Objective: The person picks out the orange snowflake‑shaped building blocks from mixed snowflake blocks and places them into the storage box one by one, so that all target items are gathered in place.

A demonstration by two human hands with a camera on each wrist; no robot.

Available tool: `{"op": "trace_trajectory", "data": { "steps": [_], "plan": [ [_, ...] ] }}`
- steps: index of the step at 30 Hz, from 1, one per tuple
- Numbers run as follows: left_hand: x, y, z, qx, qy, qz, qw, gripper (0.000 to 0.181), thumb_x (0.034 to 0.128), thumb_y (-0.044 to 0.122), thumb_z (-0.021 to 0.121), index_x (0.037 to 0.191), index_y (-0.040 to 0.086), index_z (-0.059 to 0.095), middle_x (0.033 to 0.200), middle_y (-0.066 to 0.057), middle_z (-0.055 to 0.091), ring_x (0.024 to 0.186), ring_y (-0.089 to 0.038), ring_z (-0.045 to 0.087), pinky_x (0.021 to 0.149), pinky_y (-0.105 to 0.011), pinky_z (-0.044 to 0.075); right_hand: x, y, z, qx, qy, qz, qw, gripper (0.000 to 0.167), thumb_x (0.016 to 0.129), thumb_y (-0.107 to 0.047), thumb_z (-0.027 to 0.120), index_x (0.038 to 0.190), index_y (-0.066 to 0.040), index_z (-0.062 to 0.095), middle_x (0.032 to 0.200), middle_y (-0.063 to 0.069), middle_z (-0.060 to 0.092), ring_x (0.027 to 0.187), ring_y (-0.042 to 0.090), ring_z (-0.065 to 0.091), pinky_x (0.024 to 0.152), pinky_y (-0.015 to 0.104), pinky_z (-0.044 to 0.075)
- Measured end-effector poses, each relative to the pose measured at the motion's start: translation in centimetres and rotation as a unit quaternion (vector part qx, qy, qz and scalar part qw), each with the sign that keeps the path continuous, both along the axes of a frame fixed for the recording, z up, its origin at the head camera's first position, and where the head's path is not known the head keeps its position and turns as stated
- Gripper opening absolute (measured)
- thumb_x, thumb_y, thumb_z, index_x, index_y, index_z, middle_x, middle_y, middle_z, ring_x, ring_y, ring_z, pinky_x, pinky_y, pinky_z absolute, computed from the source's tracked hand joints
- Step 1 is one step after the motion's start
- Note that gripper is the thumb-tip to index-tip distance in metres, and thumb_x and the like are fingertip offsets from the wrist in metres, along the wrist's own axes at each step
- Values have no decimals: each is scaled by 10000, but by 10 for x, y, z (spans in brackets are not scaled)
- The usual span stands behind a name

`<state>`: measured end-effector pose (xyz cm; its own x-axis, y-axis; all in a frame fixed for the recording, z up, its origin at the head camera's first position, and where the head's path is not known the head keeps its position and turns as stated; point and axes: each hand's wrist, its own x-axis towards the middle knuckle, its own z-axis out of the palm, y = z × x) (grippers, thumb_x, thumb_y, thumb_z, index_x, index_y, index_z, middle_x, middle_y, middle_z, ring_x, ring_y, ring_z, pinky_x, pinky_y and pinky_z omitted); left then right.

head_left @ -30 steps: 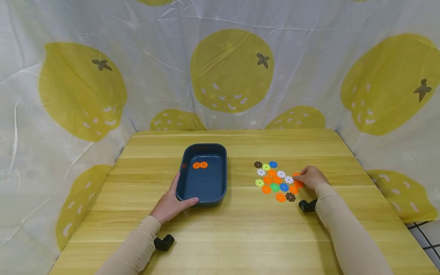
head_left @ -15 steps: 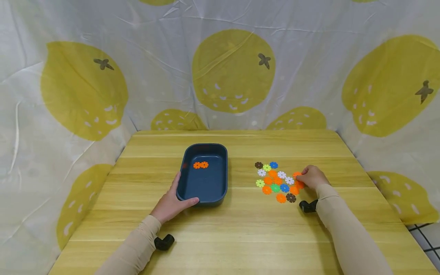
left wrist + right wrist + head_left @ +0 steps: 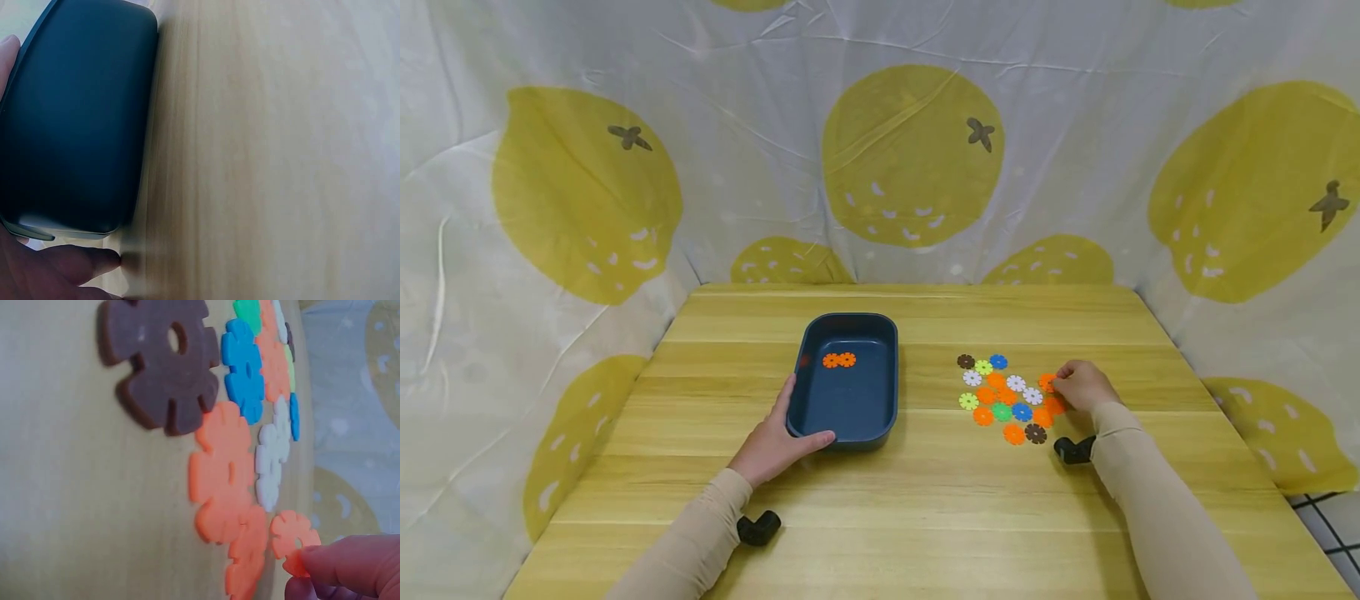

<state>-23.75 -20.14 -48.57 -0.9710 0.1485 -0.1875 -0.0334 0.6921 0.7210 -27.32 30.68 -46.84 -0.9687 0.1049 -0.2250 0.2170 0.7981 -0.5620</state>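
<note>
My left hand (image 3: 771, 446) holds the near left corner of a dark blue rectangular tray (image 3: 893, 392), its thumb at the near rim and its fingers along the left side. Two orange notched plastic discs (image 3: 838, 360) lie inside the tray. To the right, my right hand (image 3: 1084, 387) pinches an orange disc (image 3: 291, 532) between thumb and finger, at the right edge of a loose group of discs. Close by lie other orange discs (image 3: 222, 475), a brown disc (image 3: 159, 362), a blue disc (image 3: 244, 372) and white discs (image 3: 272, 456).
The discs lie flat on a wooden table (image 3: 925, 517), several of them touching or overlapping. A green disc (image 3: 1002, 412) is in their midst. A lemon-print curtain (image 3: 917, 158) surrounds the table's back and sides. Black wrist mounts (image 3: 758, 528) sit at both wrists.
My right hand has moved slightly right with the pinched orange disc, away from the white disc. My left hand stays at the tray.
</note>
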Motion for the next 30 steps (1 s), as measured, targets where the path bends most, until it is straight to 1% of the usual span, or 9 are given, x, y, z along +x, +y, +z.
{"op": "trace_trajectory", "data": {
  "steps": [4,7,15,22,25,27,30],
  "plan": [
    [0,0,1,3,1,3,10000,1231,792,662,761,1640,317,-62,1671,-232,222,1455,-515,371,1104,-677,394,-1,-1,4,-21,75,20,10000,255,1018,-187,506,1059,44,606,957,152,618,805,240,535,657,296,431],
    [0,0,1,-7,-5,-11,10000,1229,797,665,755,1641,308,-65,1670,-239,217,1451,-523,369,1095,-681,401,-3,-3,9,-52,134,2,9999,266,1027,-204,488,1075,34,600,971,147,615,807,236,532,667,297,433],
    [0,0,1,47,12,-31,10000,1245,786,683,754,1639,310,-73,1682,-224,193,1465,-515,353,1106,-682,390,-14,-18,33,-205,445,62,9988,280,1042,-209,467,1161,23,570,1086,201,613,771,234,496,658,324,421],
    [1,0,1,32,-22,8,10000,1250,775,698,753,1637,326,-72,1680,-220,202,1464,-520,352,1105,-690,384,-26,-41,53,-168,569,179,9981,300,1054,-232,458,1200,4,572,1173,219,625,841,256,526,739,348,452],
    [2,0,2,30,-8,6,10000,1246,780,690,753,1640,313,-66,1681,-219,199,1471,-514,343,1108,-689,382,-31,-52,61,-145,636,275,9975,293,1062,-240,454,1199,-7,567,1109,191,641,777,235,510,706,342,443],
    [1,0,1,31,20,16,10000,1242,783,681,757,1643,301,-55,1680,-219,204,1472,-511,344,1111,-689,379,-35,-60,66,-118,718,348,9967,282,1062,-239,452,1184,-12,568,1024,173,644,726,222,486,674,339,430],
    [1,0,0,83,31,46,9999,1240,778,665,772,1643,308,-42,1680,-207,211,1481,-496,338,1126,-685,365,-41,-75,75,-89,843,457,9954,270,1061,-233,459,1174,-16,573,1004,164,644,739,221,494,688,343,433]
  ]
}}
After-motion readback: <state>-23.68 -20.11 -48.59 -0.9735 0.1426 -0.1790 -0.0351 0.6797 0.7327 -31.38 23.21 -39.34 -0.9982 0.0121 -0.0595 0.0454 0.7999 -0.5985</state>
